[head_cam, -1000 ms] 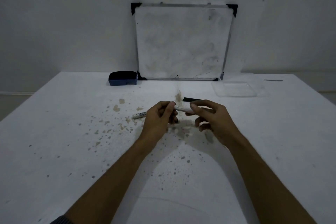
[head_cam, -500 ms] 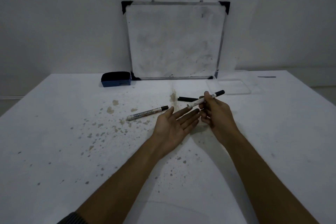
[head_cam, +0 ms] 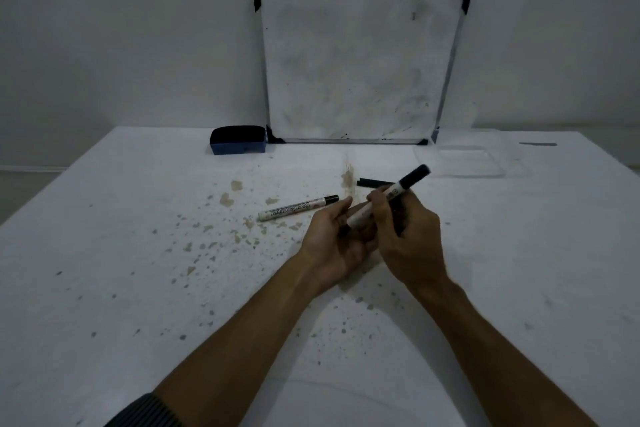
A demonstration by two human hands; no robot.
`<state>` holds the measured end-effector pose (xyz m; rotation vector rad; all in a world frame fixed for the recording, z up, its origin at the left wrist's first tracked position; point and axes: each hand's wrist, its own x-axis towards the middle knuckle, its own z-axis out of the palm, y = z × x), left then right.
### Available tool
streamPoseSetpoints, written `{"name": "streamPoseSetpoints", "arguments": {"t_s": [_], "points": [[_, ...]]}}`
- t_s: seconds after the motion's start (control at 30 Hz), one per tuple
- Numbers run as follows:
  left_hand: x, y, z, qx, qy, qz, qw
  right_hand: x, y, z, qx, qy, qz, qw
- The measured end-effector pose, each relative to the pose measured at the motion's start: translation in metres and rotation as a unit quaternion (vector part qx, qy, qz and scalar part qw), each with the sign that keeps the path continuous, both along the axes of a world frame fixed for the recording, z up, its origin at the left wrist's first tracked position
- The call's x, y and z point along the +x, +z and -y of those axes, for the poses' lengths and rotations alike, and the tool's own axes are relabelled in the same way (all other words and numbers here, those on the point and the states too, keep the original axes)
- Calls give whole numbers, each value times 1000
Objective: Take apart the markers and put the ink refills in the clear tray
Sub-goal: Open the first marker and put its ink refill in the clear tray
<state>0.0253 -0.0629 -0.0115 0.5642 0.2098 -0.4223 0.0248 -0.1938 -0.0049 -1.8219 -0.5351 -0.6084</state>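
A white marker with a black cap (head_cam: pixel 398 191) is held tilted, cap end up and to the right, by my right hand (head_cam: pixel 408 236). Its lower end rests over the upturned palm of my left hand (head_cam: pixel 341 241), whose fingers are spread beneath it. A second white marker with printed lettering (head_cam: pixel 298 209) lies on the table just left of my hands. A short black marker part (head_cam: pixel 374 183) lies behind my hands. The clear tray (head_cam: pixel 460 161) sits at the back right with nothing visible in it.
A whiteboard (head_cam: pixel 360 66) leans against the wall at the back. A blue eraser (head_cam: pixel 238 139) sits to its left. Brown stains speckle the white table (head_cam: pixel 138 253). A thin dark item (head_cam: pixel 538 144) lies far back right.
My left hand let go of the marker and opened palm up. My right hand turned the marker cap end up and lowered its other end onto my left palm.
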Motion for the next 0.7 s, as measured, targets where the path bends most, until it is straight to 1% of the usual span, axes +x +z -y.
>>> {"name": "streamPoseSetpoints", "arguments": {"t_s": [0.03, 0.1, 0.13, 0.17, 0.27, 0.37, 0.43, 0.53, 0.6, 0.7], "points": [[0, 0, -1, 0, 0, 5, 1000, -1, 0, 0, 6, 1, 7, 1000], [2, -1, -4, 1, 8, 6, 1000, -1, -2, -2, -46, 21, 4, 999], [4, -2, -6, 14, 9, 9, 1000, 1, -2, -3, -71, 24, -4, 997], [4, -1, -7, 34, 5, 18, 999, 3, -2, -3, -69, 16, -15, 997], [5, 1, -11, 58, -16, 59, 996, 9, 5, 2, 25, -25, -67, 997], [4, 1, -17, 66, -34, 94, 993, 15, 10, 13, 87, -49, -93, 991], [3, 2, -20, 75, -41, 105, 991, 19, 11, 18, 123, -50, -138, 982], [2, 4, -23, 122, -37, 120, 985, 25, 12, 25, 184, -30, -215, 959], [0, 5, -26, 142, -28, 129, 981, 26, 12, 27, 214, -15, -225, 950], [0, 4, -32, 176, -20, 149, 973, 31, 13, 32, 257, -30, -235, 937]]}}
